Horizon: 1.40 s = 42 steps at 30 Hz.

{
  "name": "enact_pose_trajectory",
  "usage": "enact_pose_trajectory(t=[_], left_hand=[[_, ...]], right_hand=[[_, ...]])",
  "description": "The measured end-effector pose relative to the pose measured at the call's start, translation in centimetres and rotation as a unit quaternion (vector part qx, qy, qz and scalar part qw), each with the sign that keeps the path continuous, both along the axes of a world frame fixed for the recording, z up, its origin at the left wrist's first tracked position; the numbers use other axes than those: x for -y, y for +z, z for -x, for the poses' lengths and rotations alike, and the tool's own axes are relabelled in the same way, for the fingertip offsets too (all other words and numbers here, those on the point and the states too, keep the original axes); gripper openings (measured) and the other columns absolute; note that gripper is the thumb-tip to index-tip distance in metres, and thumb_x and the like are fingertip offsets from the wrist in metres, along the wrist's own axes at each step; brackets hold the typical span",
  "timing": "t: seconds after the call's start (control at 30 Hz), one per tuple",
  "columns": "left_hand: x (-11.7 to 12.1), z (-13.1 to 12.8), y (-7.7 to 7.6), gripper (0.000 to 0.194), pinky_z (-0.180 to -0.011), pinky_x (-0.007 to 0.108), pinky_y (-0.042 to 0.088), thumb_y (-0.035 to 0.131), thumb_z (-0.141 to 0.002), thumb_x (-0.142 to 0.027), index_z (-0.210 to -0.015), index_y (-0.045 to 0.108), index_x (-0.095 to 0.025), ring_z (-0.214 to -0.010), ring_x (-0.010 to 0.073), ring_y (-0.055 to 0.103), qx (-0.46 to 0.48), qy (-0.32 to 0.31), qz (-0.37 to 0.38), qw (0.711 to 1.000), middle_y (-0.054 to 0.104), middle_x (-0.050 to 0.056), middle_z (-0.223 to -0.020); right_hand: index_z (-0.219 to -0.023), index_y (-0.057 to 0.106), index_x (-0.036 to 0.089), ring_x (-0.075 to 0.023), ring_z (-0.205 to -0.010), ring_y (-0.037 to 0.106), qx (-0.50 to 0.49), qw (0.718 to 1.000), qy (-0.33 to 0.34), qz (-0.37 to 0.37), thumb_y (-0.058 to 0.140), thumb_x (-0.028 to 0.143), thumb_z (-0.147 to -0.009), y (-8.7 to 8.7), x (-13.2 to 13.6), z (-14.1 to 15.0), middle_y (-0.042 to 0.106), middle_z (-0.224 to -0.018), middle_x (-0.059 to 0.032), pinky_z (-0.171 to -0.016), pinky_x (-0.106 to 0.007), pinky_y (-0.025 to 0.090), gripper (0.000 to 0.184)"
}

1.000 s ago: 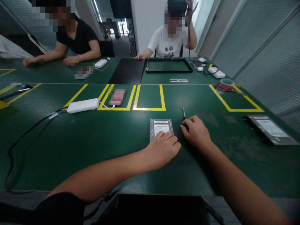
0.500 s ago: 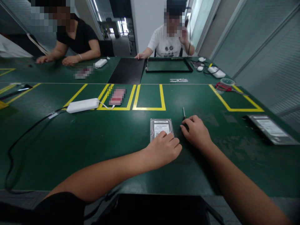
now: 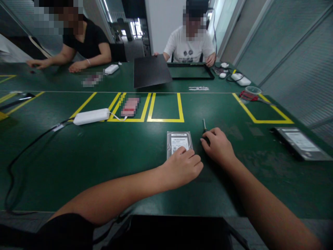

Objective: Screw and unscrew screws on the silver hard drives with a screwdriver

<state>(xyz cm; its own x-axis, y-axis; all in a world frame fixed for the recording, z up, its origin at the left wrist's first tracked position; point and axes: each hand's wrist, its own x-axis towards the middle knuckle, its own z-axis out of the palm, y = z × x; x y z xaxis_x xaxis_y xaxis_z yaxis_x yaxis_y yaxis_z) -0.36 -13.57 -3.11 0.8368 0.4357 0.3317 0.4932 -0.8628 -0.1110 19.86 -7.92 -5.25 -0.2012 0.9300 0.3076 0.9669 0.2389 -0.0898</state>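
A hard drive [image 3: 179,139] lies flat on the green table, its label side up. My left hand [image 3: 183,166] rests over its near right part with the fingers curled. What those fingers hold, if anything, is hidden beneath the hand. Just to the right, my right hand [image 3: 218,146] is closed around the dark handle of a screwdriver [image 3: 204,124]. Its metal shaft points away from me and lies clear of the drive.
A second drive-like metal unit [image 3: 301,143] lies at the right. A white power strip [image 3: 91,116] with a black cable sits on the left. Behind stand a clear plastic cup [image 3: 253,92] and a black frame [image 3: 192,78]. Across the table, a person holds a dark panel [image 3: 152,72].
Across the table, the person has lifted the dark panel's near edge and shifted it right, and has lowered the other hand. My own hands have hardly moved.
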Motion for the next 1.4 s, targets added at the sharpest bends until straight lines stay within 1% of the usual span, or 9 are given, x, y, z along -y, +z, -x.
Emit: enact_pose_trajectory(t=[0.47, 0.8, 1.0, 1.4], left_hand=[[0.19, 0.18, -0.13, 0.016, -0.071, 0.038, 0.037, 0.047, -0.096, -0.017, -0.083, 0.057, -0.017, -0.083, 0.0222, 0.054, 0.007, 0.001, 0.003, 1.000, 0.060, 0.005, -0.084], [0.19, 0.21, -0.13, 0.013, -0.072, 0.038, 0.036, 0.051, -0.094, -0.018, -0.083, 0.058, -0.017, -0.084, 0.0224, 0.054, 0.010, 0.000, 0.006, 1.000, 0.060, 0.005, -0.084], [0.17, 0.17, -0.18, 0.013, -0.073, 0.038, 0.036, 0.050, -0.095, -0.018, -0.084, 0.058, -0.018, -0.084, 0.0221, 0.054, 0.010, 0.008, 0.007, 1.000, 0.061, 0.005, -0.084], [0.18, 0.16, -0.20, 0.015, -0.074, 0.038, 0.036, 0.047, -0.096, -0.018, -0.085, 0.058, -0.018, -0.084, 0.0225, 0.054, 0.011, 0.014, 0.008, 1.000, 0.061, 0.005, -0.086]], right_hand=[[-0.096, 0.066, 0.018, -0.0223, -0.088, 0.055, -0.006, 1.000, 0.000, 0.005, 0.051, 0.034, -0.089, 0.22, 0.03, 0.07, 0.056, -0.100, -0.0111, -0.074, -0.033, 0.047, 0.023], [-0.096, 0.065, 0.018, -0.0221, -0.088, 0.054, -0.009, 1.000, 0.001, 0.005, 0.051, 0.034, -0.088, 0.15, 0.09, 0.08, 0.056, -0.099, -0.0109, -0.073, -0.033, 0.046, 0.022], [-0.097, 0.065, 0.019, -0.0221, -0.089, 0.054, -0.006, 1.000, -0.001, 0.006, 0.050, 0.035, -0.089, 0.00, -0.08, -0.10, 0.055, -0.101, -0.0110, -0.074, -0.033, 0.045, 0.023], [-0.098, 0.065, 0.019, -0.0217, -0.088, 0.056, -0.003, 1.000, -0.007, 0.012, 0.051, 0.035, -0.089, 0.15, 0.06, 0.01, 0.055, -0.102, -0.0104, -0.074, -0.033, 0.048, 0.023]])
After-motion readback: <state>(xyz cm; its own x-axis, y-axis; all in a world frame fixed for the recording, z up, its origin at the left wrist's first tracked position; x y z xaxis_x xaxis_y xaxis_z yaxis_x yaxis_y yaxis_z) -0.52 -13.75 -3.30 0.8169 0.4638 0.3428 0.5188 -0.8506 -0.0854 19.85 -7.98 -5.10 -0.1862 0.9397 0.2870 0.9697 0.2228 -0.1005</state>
